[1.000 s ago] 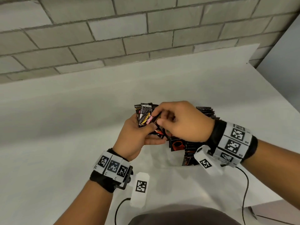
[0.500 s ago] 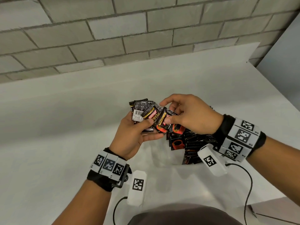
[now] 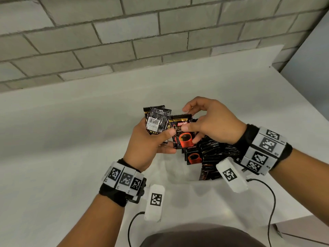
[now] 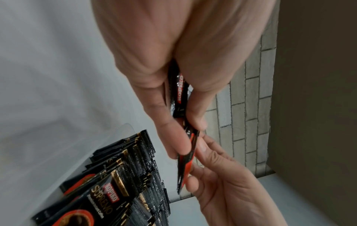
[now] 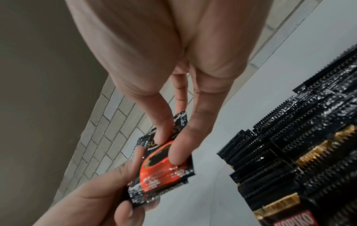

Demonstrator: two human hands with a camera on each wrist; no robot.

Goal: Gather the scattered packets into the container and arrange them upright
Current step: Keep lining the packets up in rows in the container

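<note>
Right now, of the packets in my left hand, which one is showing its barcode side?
The rear packet, at the left of the fan: its white barcode label faces up, while the front packet, pinched by the right hand, shows its red cup.

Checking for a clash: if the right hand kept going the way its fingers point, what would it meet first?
The right hand points left; beyond the red-cup black packet it pinches, it would likely meet the left hand and its stack of black sachets.

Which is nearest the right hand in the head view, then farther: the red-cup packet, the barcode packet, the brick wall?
1. Red-cup packet: pinched by the right hand, at its fingers.
2. Barcode packet: just left, in the left hand, among its bunch.
3. Brick wall: far behind, beyond the white table.
</note>
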